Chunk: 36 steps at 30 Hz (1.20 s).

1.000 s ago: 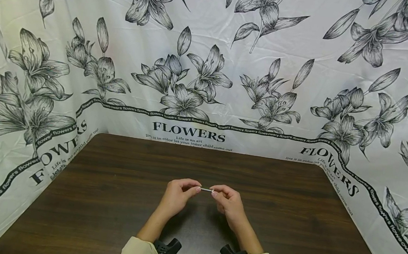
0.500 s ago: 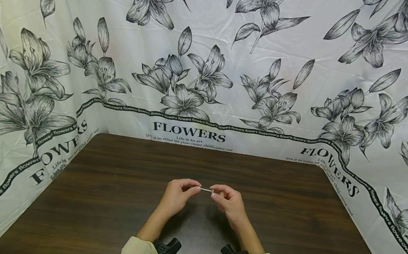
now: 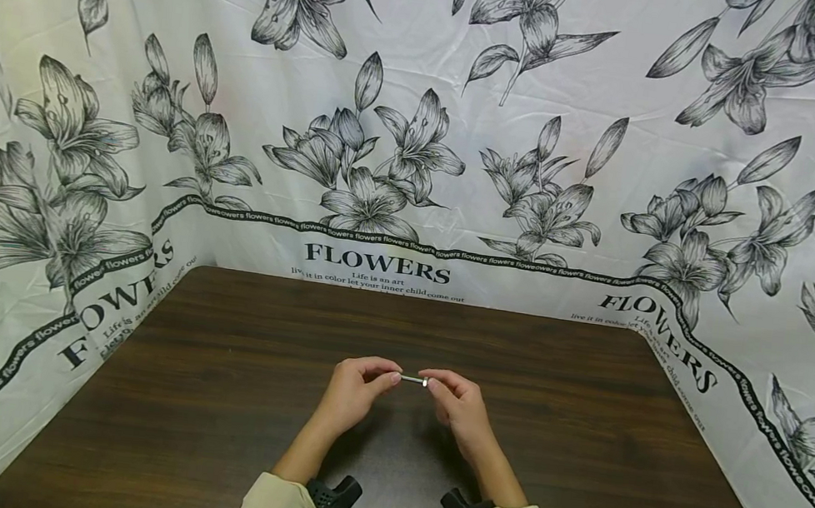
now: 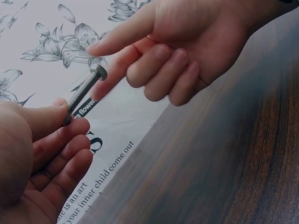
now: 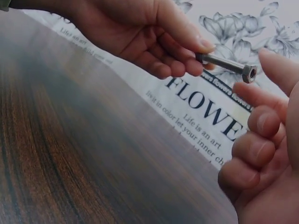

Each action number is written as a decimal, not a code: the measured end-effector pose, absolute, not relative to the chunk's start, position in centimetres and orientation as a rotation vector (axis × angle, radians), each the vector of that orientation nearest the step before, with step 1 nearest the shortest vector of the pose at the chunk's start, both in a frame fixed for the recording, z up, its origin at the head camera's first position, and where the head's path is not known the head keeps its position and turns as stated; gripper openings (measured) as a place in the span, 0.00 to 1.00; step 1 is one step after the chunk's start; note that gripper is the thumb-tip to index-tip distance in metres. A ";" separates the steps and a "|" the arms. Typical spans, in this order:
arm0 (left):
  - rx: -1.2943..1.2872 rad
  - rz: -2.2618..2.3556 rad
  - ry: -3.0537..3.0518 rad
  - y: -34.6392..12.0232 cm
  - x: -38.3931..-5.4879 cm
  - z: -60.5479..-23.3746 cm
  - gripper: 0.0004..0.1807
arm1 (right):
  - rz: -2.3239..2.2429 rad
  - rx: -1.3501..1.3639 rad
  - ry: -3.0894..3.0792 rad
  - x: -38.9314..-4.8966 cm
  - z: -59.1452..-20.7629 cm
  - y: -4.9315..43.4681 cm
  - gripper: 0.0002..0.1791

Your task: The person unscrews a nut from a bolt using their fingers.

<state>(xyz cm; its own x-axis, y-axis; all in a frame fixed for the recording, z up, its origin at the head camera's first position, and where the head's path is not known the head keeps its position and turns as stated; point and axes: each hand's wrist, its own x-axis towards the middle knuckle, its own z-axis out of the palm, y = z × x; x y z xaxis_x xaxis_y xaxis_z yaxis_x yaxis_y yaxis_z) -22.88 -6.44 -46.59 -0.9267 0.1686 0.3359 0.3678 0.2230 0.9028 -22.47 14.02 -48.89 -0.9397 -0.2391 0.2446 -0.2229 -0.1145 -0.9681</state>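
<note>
My left hand (image 3: 352, 394) pinches one end of a metal bolt (image 4: 83, 92) between thumb and fingers. The threaded shank lies sideways above the table and points toward my right hand (image 3: 461, 411). On its free end sits a hexagonal nut (image 5: 250, 73), its dark hole facing the right palm. My right thumb and index finger are spread on either side of the nut, close but apart from it, while the other fingers curl toward the palm. The left fingertips partly cover the bolt's far end, where a darker head (image 5: 202, 57) shows.
A dark brown wood-grain table (image 3: 257, 312) lies beneath both hands. White cloth (image 3: 418, 163) printed with black flowers and lettering hangs behind it and along both sides. Each wrist wears a black camera mount (image 3: 335, 495), below cream sleeves (image 3: 273, 507).
The right thumb and index finger have parted slightly from the bolt's end, so the nut now shows in the head view. My left hand stays in place, still pinching the bolt.
</note>
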 end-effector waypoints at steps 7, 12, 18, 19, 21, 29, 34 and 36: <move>-0.501 -1.760 -2.334 -6.3 -23.0 -46.8 0.03 | -2.184 -0.385 2.129 -22.2 -48.0 13.8 0.21; -0.523 -1.745 -2.332 -6.3 -23.1 -47.0 0.03 | -2.139 -0.398 2.124 -21.1 -46.1 13.5 0.22; -0.535 -1.727 -2.332 -6.3 -23.1 -47.1 0.03 | -2.143 -0.413 2.077 -21.3 -46.2 13.6 0.20; -0.534 -1.725 -2.334 -6.3 -23.1 -47.1 0.03 | -2.150 -0.405 2.068 -21.5 -46.5 13.7 0.20; -0.533 -1.721 -2.334 -6.3 -23.1 -47.1 0.03 | -2.173 -0.380 2.051 -21.9 -47.3 13.8 0.19; -0.531 -1.711 -2.333 -6.4 -23.0 -46.9 0.03 | -2.287 -0.416 2.013 -22.3 -48.6 13.9 0.04; -0.524 -1.708 -2.340 -6.4 -23.0 -46.8 0.03 | -2.318 -0.522 2.010 -22.4 -48.8 13.9 0.11; -0.522 -1.711 -2.336 -6.5 -23.0 -46.8 0.03 | -2.323 -0.541 2.001 -22.5 -48.8 13.9 0.14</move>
